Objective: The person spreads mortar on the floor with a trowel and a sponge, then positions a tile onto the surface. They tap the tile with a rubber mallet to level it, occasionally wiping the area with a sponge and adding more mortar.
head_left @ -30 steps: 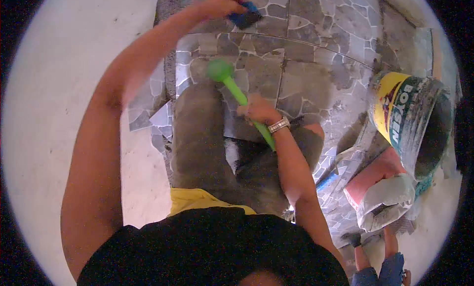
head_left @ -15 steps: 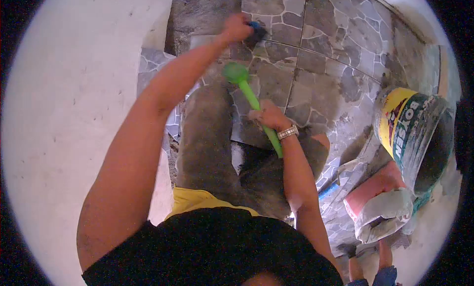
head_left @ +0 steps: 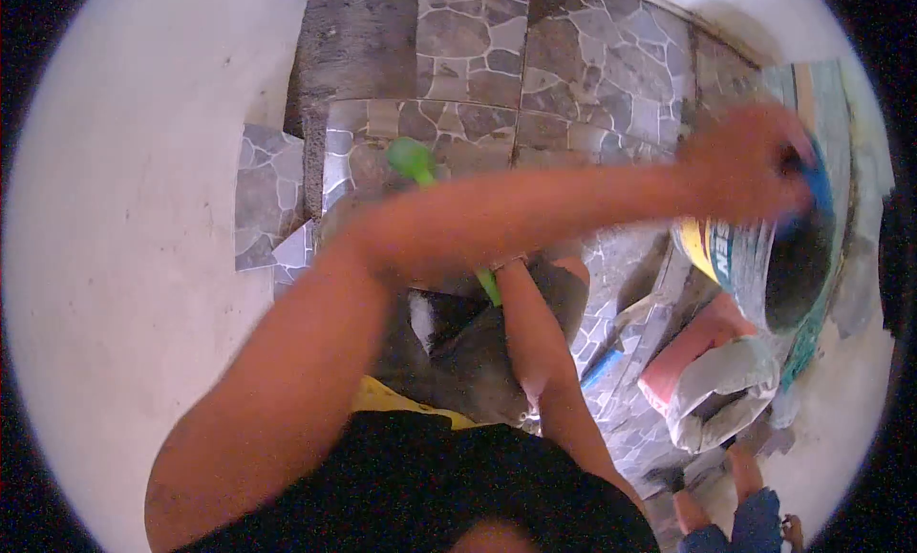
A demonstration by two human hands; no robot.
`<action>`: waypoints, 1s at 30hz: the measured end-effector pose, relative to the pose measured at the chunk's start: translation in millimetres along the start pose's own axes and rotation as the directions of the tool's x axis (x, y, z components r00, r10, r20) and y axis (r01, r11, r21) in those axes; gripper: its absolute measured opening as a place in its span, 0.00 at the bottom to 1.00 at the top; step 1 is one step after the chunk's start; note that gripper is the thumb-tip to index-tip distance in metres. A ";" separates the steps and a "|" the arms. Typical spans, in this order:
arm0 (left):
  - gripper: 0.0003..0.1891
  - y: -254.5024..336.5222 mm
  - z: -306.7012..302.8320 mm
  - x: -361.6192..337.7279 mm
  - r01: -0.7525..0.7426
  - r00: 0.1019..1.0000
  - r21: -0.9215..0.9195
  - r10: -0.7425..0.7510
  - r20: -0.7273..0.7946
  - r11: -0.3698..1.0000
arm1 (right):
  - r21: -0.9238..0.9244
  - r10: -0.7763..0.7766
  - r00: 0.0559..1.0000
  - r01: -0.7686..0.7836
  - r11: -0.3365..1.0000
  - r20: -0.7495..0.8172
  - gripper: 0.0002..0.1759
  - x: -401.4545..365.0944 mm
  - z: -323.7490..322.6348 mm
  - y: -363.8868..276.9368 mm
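My left hand (head_left: 750,161), blurred by motion, is over the mouth of the paint bucket (head_left: 721,252). It grips a small blue object (head_left: 817,176) whose kind I cannot make out. Behind my left forearm, my right hand (head_left: 509,266) is mostly hidden, with only its wrist edge showing. A green mallet (head_left: 411,159) is in its grip; the head shows above the forearm and the handle end below. Beneath the mallet head are stone-patterned floor tiles (head_left: 468,123).
An open sack (head_left: 712,362) stands below the bucket, with a blue-handled tool (head_left: 602,367) beside it. Bare rough floor (head_left: 353,47) borders the tiles at upper left. A loose tile (head_left: 267,185) lies beside the pale wall (head_left: 124,228). Another person's legs (head_left: 745,496) are at lower right.
My left hand has swung right from the tiles to the bucket, carrying the blue object. My right hand stays low with the mallet, now covered by my left forearm.
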State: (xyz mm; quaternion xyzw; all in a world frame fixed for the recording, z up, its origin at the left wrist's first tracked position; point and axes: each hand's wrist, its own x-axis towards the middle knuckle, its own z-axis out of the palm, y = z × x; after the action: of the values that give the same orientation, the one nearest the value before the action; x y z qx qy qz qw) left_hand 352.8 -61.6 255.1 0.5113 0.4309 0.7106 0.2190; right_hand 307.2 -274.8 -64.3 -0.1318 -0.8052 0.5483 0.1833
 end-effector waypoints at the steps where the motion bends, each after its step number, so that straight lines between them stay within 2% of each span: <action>1: 0.10 -3.3 60.7 -4.4 -0.128 0.986 -0.206 0.101 -0.136 0.970 | 0.060 0.132 0.987 -0.137 0.989 0.091 0.17 7.7 -9.3 -10.6; 2: 0.09 2.2 92.1 -6.1 0.005 0.996 -0.117 0.006 0.094 0.993 | 0.106 0.261 0.947 -0.284 0.953 0.188 0.15 12.7 -18.5 -23.0; 3: 0.10 -4.4 135.4 -15.3 0.048 0.990 -0.072 -0.038 0.135 0.996 | 0.135 0.381 0.879 -0.431 0.892 0.285 0.14 18.4 -28.9 -38.3; 5: 0.12 -9.6 158.9 -27.0 0.070 0.912 0.153 -0.125 0.392 0.986 | 0.143 0.577 0.667 -0.703 0.696 0.471 0.11 17.7 -39.5 -54.6; 8: 0.13 -25.0 185.7 -47.4 -0.093 0.776 0.496 -0.249 0.580 0.863 | 0.108 0.504 0.710 -0.624 0.774 0.491 0.08 11.0 -33.0 -32.8; 11: 0.11 -12.3 158.3 -40.0 -0.062 0.860 0.356 -0.131 0.494 0.933 | -0.170 0.405 0.773 -0.371 0.913 0.489 0.10 11.0 -33.1 -25.5; 13: 0.10 -7.5 110.8 -28.3 0.010 0.891 0.184 -0.092 0.444 0.983 | -0.015 0.234 0.947 -0.237 0.971 0.219 0.13 11.5 -31.3 -32.8; 14: 0.10 -7.7 71.4 -24.6 0.010 0.947 0.174 -0.065 0.314 0.985 | 0.040 0.145 0.987 -0.147 0.988 0.064 0.15 11.2 -26.3 -32.0; 15: 0.11 -21.3 34.0 -18.7 0.020 0.956 0.161 -0.066 0.286 0.987 | 0.079 0.054 0.994 -0.047 0.996 -0.096 0.17 12.2 -21.5 -32.0; 16: 0.12 -37.9 -18.6 -18.1 0.138 0.958 0.185 -0.179 0.225 0.973 | 0.104 -0.028 0.966 0.056 0.993 -0.255 0.19 11.3 -16.7 -34.3; 17: 0.14 -54.7 -71.4 -17.5 0.256 0.944 0.197 -0.289 0.161 0.946 | 0.095 0.064 0.978 -0.046 0.994 -0.200 0.19 13.8 -21.6 -42.2; 18: 0.20 -84.0 -125.8 -12.0 0.572 0.758 0.272 -0.625 0.184 0.774 | 0.076 0.156 0.978 -0.146 0.986 -0.141 0.18 16.5 -26.9 -50.4; 19: 0.21 -103.2 -190.5 -1.0 0.558 0.729 0.398 -0.659 0.184 0.728 | -0.039 0.424 0.897 -0.423 0.905 0.120 0.15 25.7 -50.2 -71.0; 20: 0.22 -121.8 -255.1 10.0 0.530 0.698 0.517 -0.692 0.184 0.672 | -0.217 0.656 0.678 -0.622 0.753 0.331 0.13 29.6 -64.1 -80.7; 22: 0.27 -172.5 -354.6 -1.6 0.365 0.701 0.776 -0.700 0.135 0.515 | 0.023 0.669 0.738 -0.673 0.739 0.089 0.12 18.7 -57.5 -75.2; 24: 0.33 -214.7 -407.8 -34.7 0.087 0.731 0.971 -0.677 0.089 0.222 | -0.062 0.618 0.771 -0.632 0.773 -0.154 0.13 10.7 -51.9 -62.6; 25: 0.37 -228.4 -417.0 -49.7 -0.019 0.732 0.995 -0.676 0.082 0.100 | -0.269 0.533 0.807 -0.589 0.762 -0.255 0.14 6.2 -52.2 -53.7; 26: 0.40 -235.5 -420.1 -61.7 -0.075 0.733 0.997 -0.676 0.074 0.029 | -0.466 0.426 0.841 -0.539 0.702 -0.332 0.16 2.6 -55.9 -47.4; 27: 0.45 -221.8 -402.0 -68.5 -0.063 0.676 0.989 -0.735 -0.056 -0.133 | -0.474 0.379 0.862 -0.503 0.723 -0.337 0.15 -3.5 -64.0 -48.4; 29: 0.48 -236.1 -405.2 -73.3 -0.149 0.667 0.986 -0.744 0.042 -0.078 | -0.492 0.278 0.900 -0.419 0.763 -0.335 0.15 -7.3 -86.1 -58.6; 30: 0.49 -241.6 -410.3 -77.1 -0.187 0.661 0.981 -0.746 0.083 -0.057 | -0.261 0.445 0.815 -0.552 0.792 -0.371 0.16 6.5 -97.9 -68.7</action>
State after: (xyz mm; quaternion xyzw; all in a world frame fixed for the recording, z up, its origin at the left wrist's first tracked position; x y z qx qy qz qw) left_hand -24.7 -150.2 -31.9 0.5961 0.7919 -0.0967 0.0907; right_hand 343.6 -215.5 33.1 -0.4516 -0.7905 0.3959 0.1196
